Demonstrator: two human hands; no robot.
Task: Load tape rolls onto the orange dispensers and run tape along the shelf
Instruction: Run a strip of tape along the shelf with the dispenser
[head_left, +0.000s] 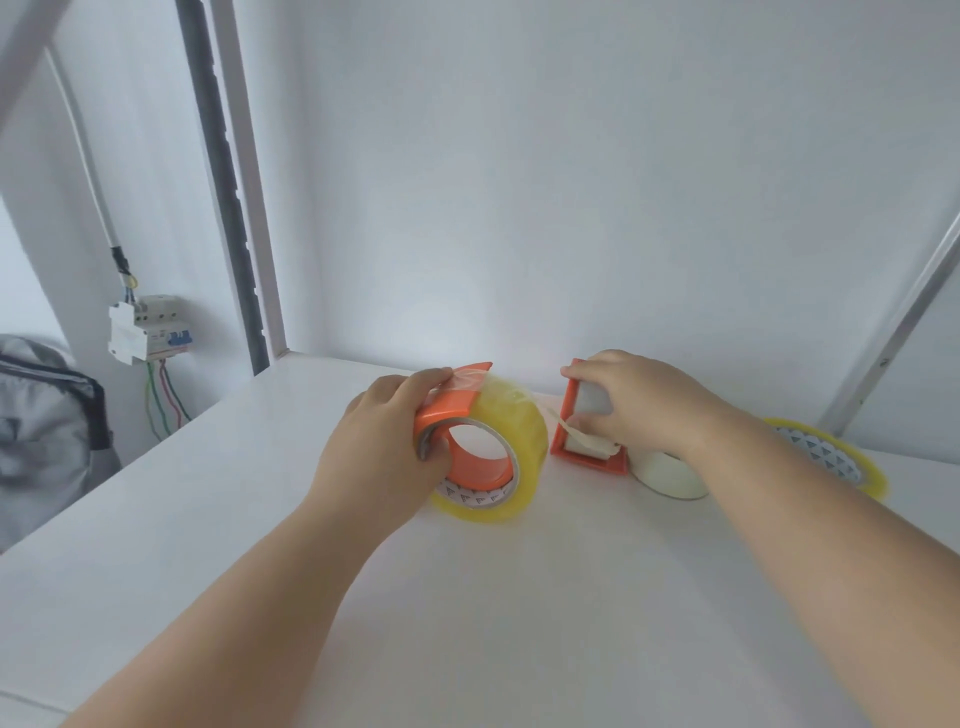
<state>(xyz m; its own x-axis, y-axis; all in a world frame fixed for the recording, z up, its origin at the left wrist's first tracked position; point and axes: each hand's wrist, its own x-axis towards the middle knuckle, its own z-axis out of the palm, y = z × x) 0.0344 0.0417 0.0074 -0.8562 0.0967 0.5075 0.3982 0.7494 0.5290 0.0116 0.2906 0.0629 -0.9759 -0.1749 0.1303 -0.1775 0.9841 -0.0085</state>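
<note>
A yellowish clear tape roll (506, 441) sits on edge on the white shelf (218, 545), a little left of centre, already mounted on an orange dispenser (452, 410) whose curved body passes through the core. The left hand (387, 441) grips this dispenser from the left, fingers curled over the top and the thumb tucked into the core; the palm hides the handle's left end, and the roll's near-left rim vanishes behind the wrist. A bit of clear tape lies over the dispenser's far tip.

Just right of it stands a second orange dispenser (582, 441) carrying a whitish tape roll (670, 475). The right hand (639, 405) is curled over its upper part, fingertips pinching near a loose tape end (exactly which part they clamp is hard to make out). Much of the whitish roll is covered by the forearm.

Farther right, a third roll (831, 457), yellowish with a patterned core, lies behind the right arm, mostly hidden.

Off the shelf's left edge, a circuit breaker (150, 330) with coloured wires hangs on the wall, and a grey bag (47, 415) is cut off by the frame.
</note>
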